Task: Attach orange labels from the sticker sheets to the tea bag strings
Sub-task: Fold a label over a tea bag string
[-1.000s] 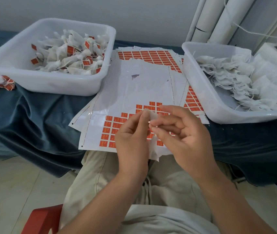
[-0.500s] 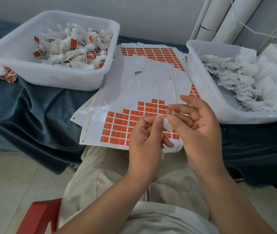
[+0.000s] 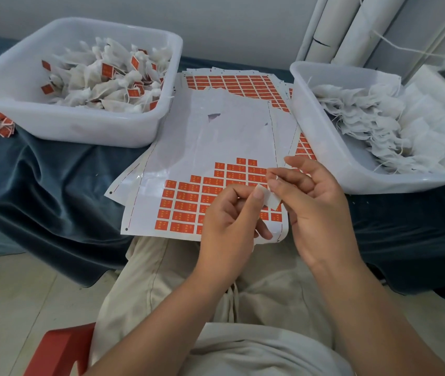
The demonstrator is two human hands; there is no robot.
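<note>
Orange labels [image 3: 186,198] are sitting in rows on the near half of the sticker sheet [image 3: 216,137].

Head view: you are holding both hands just above the sheet's near right corner.
- **Left hand:** your left hand [image 3: 229,221] is pinching a small white strip [image 3: 270,200] between thumb and forefinger.
- **Right hand:** your right hand [image 3: 313,204] appears to be pinching the strip's other end, with its other fingers loosely spread.
- **Strip:** its long axis is running between your fingertips, dipping rightward. I cannot tell whether it is a label's back, and no string is showing.
- **Tea bags:** the unlabelled tea bags [image 3: 365,126] are lying right of the sheet, nearer your right hand.

light: soft, even — faint shadows | glare: glossy sheet | edges: wide-angle bending, slight blur
</note>
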